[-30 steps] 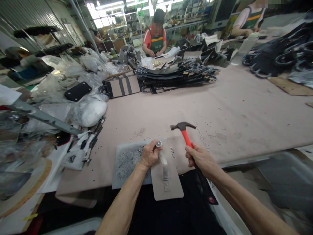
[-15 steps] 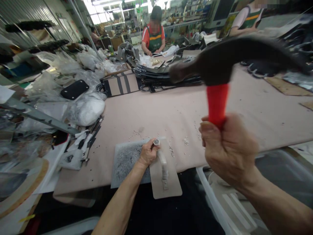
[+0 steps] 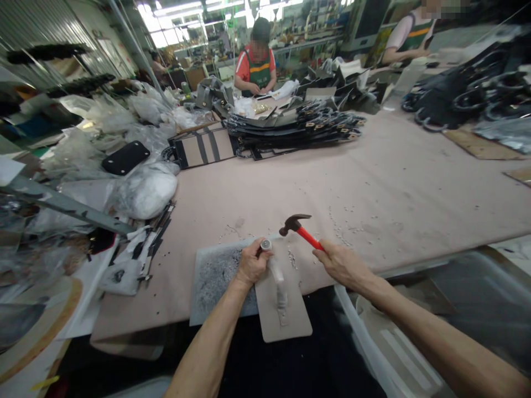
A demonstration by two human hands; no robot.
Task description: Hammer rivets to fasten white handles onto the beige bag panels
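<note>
My left hand (image 3: 252, 263) is closed around an upright metal punch, whose round flat top (image 3: 266, 244) shows above the fingers. Below it lies a beige rounded panel (image 3: 293, 318) carrying a plastic-wrapped handle strap (image 3: 281, 290); the punch's lower end is hidden by my hand. The panel rests partly on a worn grey pad (image 3: 213, 284) and overhangs the table's front edge. My right hand (image 3: 342, 265) grips a claw hammer (image 3: 309, 237) by its red handle. The dark hammer head is just right of the punch top, apart from it.
Small punched bits (image 3: 292, 258) are scattered over the pinkish table (image 3: 232, 199). A stack of dark bag pieces (image 3: 298, 130) lies at the back, with plastic bags (image 3: 145, 190) to the left. A clear bin (image 3: 352, 326) stands front right. One co-worker (image 3: 255, 66) sits across the table.
The hammer has swung down from high in front of the camera to near the punch top, my right hand lowering with it. My left hand keeps its place on the punch.
</note>
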